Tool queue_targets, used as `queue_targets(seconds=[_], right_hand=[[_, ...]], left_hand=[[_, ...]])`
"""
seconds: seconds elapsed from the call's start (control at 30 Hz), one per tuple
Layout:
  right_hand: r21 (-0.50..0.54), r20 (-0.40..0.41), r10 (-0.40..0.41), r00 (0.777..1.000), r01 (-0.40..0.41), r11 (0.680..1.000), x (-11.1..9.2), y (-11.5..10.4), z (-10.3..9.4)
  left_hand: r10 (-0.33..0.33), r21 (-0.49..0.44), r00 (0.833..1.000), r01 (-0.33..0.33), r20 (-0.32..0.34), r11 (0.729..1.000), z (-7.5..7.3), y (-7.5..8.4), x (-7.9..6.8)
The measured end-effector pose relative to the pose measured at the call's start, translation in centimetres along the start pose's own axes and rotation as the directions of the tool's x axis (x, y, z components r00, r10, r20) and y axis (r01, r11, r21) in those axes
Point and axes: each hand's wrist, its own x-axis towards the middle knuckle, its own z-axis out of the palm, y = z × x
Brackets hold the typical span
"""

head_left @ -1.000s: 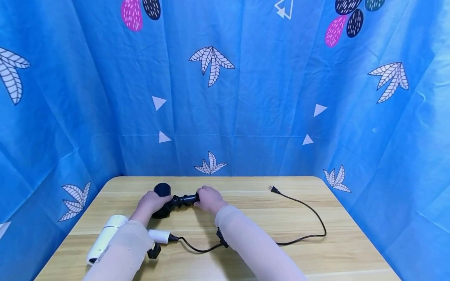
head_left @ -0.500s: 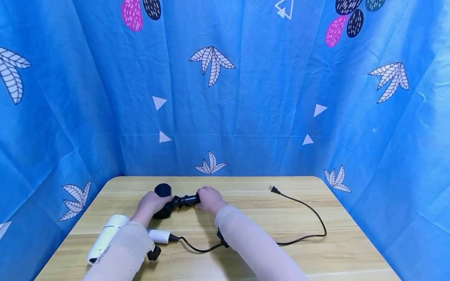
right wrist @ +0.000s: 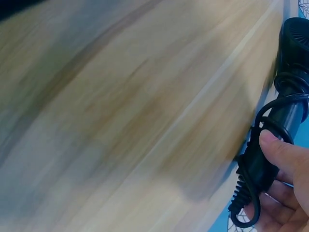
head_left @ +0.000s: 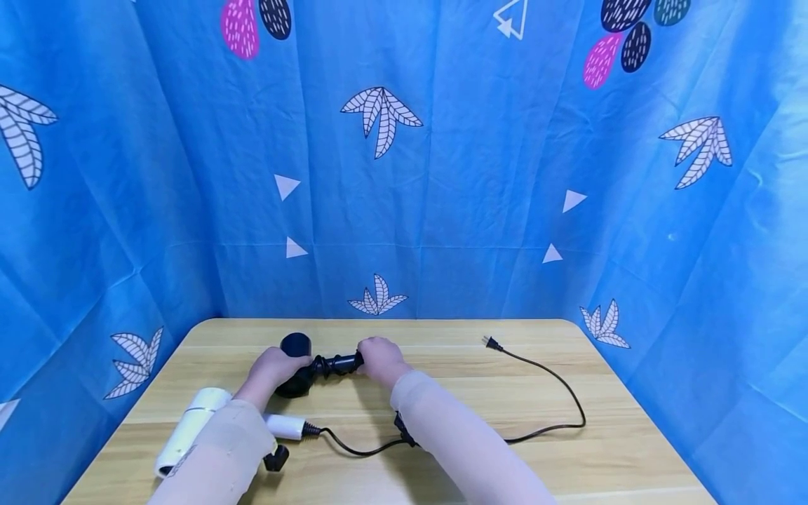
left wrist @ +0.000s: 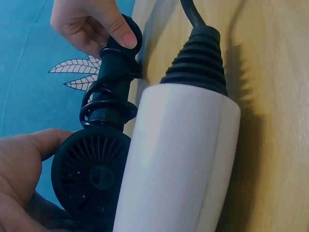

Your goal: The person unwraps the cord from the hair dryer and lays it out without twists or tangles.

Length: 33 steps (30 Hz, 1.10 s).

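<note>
A black hair dryer [head_left: 297, 382] lies at the back left of the table in the head view, its cord wound round the handle. My left hand [head_left: 273, 366] grips its body; in the left wrist view the thumb and palm lie beside the round vented end [left wrist: 94, 176]. My right hand [head_left: 380, 359] holds the end of the handle, the thumb pressed on it in the right wrist view, where the handle [right wrist: 263, 162] and a loop of cord show. Nearer my left forearm lies a white hair dryer [head_left: 192, 431], partly hidden by the sleeve.
The white dryer's black cord [head_left: 353, 449] runs right under my right forearm and curves back to a two-pin plug [head_left: 492, 342]. A small black piece [head_left: 276, 459] shows by the left sleeve. Blue patterned cloth [head_left: 404, 210] hangs behind the wooden table [head_left: 606, 407].
Both hands keep their hold on the black hair dryer. The right hand and handle end have shifted very slightly right in the head view; the whole view has also moved a little.
</note>
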Motion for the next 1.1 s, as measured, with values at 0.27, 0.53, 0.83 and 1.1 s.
queue_targets(seconds=[0.27, 0.53, 0.83, 1.1], right_hand=[[0.015, 0.003, -0.027, 1.0, 0.027, 1.0, -0.4, 0.8, -0.2], [0.011, -0.002, -0.052, 0.999, 0.052, 0.999, -1.0, 1.3, -0.9], [0.023, -0.029, -0.053, 0.998, 0.054, 0.998, -1.4, 1.9, -1.6], [0.031, -0.024, -0.044, 0.999, 0.044, 0.999, -1.7, 2.6, -1.8]], left_hand=[[0.009, -0.077, 0.999, -0.007, 0.03, 0.997, 0.1, -0.1, -0.1], [-0.019, -0.153, 0.999, 0.025, 0.044, 0.988, 0.3, 0.5, -0.7], [-0.025, -0.176, 0.999, 0.031, 0.032, 0.984, 0.7, 0.9, -0.8], [-0.015, -0.145, 1.0, 0.016, 0.007, 0.989, 0.8, 1.6, -1.3]])
